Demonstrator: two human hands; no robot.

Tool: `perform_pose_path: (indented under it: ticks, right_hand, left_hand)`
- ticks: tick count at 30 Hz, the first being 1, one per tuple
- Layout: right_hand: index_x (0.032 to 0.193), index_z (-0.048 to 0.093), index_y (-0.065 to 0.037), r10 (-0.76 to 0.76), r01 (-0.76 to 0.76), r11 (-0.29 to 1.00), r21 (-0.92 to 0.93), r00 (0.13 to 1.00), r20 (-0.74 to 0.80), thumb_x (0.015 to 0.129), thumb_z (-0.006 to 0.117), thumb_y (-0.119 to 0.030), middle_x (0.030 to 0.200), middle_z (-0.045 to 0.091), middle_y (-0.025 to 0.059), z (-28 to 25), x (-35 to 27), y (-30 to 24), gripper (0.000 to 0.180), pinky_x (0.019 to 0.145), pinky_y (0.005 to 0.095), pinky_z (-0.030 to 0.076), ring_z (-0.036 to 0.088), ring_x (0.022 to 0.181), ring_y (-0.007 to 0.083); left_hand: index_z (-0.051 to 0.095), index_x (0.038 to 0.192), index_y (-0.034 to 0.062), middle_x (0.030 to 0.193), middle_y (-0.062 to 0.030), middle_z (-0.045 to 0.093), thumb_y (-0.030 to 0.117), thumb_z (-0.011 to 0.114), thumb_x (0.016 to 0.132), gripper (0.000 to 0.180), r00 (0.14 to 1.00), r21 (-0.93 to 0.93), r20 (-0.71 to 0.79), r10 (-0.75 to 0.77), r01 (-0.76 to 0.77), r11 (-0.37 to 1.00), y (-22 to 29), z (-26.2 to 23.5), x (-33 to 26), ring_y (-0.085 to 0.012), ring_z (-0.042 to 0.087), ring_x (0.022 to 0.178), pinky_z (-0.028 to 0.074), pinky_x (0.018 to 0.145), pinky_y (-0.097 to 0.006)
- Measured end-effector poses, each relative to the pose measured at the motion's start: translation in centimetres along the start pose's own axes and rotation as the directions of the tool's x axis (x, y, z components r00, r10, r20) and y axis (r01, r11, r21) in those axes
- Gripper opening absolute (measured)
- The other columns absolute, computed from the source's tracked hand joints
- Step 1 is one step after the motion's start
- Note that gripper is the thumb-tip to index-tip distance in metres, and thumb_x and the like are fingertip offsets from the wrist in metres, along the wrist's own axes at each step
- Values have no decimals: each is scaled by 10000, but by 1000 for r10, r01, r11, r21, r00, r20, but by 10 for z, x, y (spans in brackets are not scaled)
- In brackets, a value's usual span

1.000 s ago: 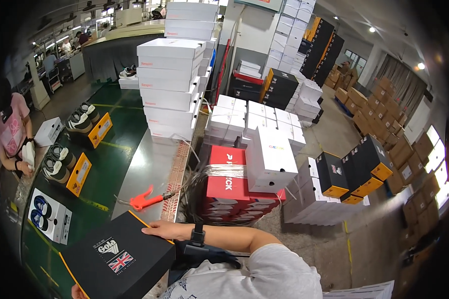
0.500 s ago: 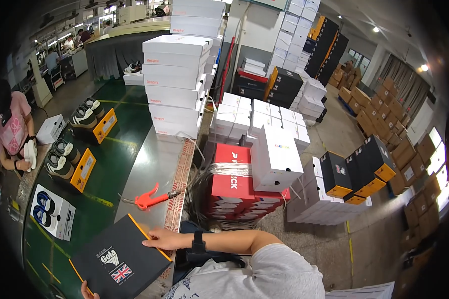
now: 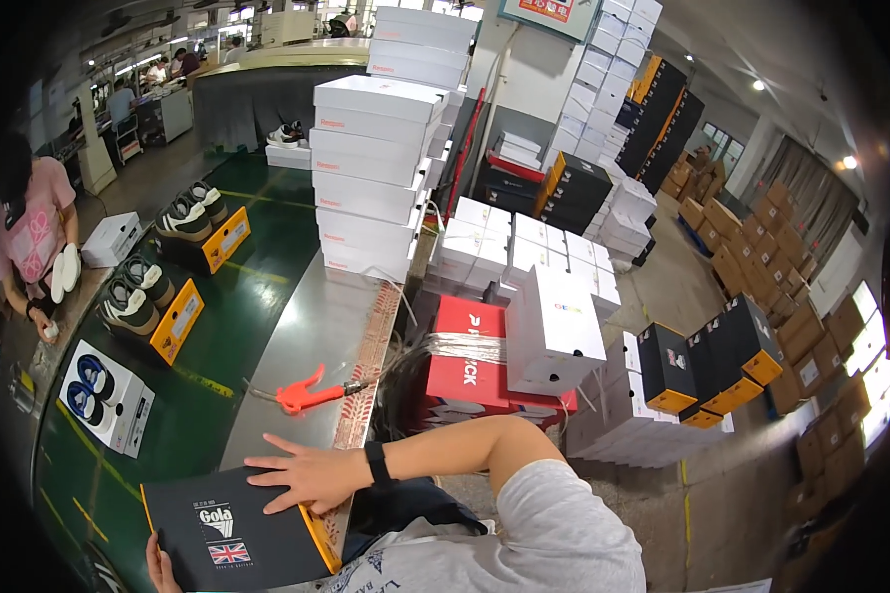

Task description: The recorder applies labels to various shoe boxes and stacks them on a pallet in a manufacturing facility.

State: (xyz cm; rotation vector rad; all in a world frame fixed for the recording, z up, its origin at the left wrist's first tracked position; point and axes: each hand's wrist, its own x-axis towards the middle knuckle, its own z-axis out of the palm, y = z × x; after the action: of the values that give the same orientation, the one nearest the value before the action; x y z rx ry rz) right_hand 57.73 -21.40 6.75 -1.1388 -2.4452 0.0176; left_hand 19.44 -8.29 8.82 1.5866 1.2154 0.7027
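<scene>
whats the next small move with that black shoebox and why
Probably press the lid down flat. The right hand lies spread on top of the black shoebox, and the left hand grips its near left corner. The box sits at the near end of the metal table, its orange edge showing along the right side, so the lid may not be fully seated.

my right hand lies on a matt black cardboard shoebox. beside it is a smooth, dull metal table. the orange air gun looks like glossy plastic.
</scene>
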Motion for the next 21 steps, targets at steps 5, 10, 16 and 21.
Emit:
perform_pose_path:
  ticks: [5,10,16,21]
  right_hand:
    - [1300,540,-263,34,-42,995,89,995,98,683,771,-334,1407,413,141,16,11,2,663,1122,619,195,285,1374,360]
    - [1346,464,-144,2,-10,995,103,997,75,713,749,-343,1335,454,171,24,3,-17,722,1071,558,294,364,1327,327]
    - [1247,562,-172,105,-106,994,-4,981,162,673,755,-385,1241,519,132,20,-12,-32,642,871,535,391,465,1228,258]
    - [1146,616,-148,27,-28,1000,-10,999,-20,690,774,-368,1108,528,95,14,-6,-40,530,794,473,379,495,1113,289]
  left_hand:
    - [464,1361,-19,1355,-177,525,304,496,992,492,982,-405,-185,-44,-36,914,-47,-20,5,-292,503,1236,374,1040,-360]
    - [553,1275,77,1198,-31,596,296,532,966,380,868,-350,-483,-116,-70,934,-117,-59,0,-122,539,1039,422,889,-279]
    - [619,1150,100,1026,16,621,255,610,934,266,502,-4,-862,74,-153,988,-167,-95,-20,-105,558,947,448,851,-261]
    - [613,1064,26,1028,-143,577,84,613,833,238,94,186,-980,177,101,977,-163,-124,-15,-237,606,897,503,809,-323]
